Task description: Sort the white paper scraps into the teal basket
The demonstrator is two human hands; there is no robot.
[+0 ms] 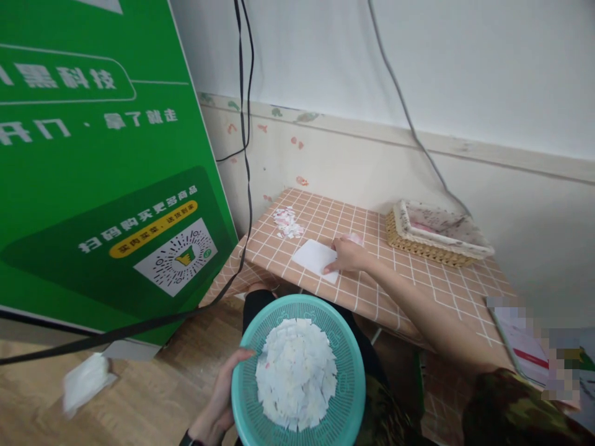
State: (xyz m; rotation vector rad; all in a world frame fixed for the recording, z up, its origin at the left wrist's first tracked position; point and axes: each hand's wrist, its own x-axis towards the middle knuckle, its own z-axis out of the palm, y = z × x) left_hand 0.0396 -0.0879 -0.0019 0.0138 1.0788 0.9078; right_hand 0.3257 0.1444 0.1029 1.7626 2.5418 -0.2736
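My left hand [223, 390] grips the left rim of a round teal plastic basket [351, 378], thumb over the edge. In the basket lies a heap of small torn white paper pieces [297, 371]. On the checked tablecloth, my right hand [348, 255] has its thumb and fingers on the right side of a white sheet of paper [313, 257]. A pinkish thing [356, 238] shows just behind that hand, too unclear to name. Left of the sheet, a small pile of white and pink paper scraps [288, 222] rests on the table.
A lined wicker basket [439, 232] stands at the table's back right. A large green panel [102, 155] rises on the left, with a black cable [246, 186] hanging before it. On the floor lies a white packet [87, 381]. Printed papers [525, 347] are at the right.
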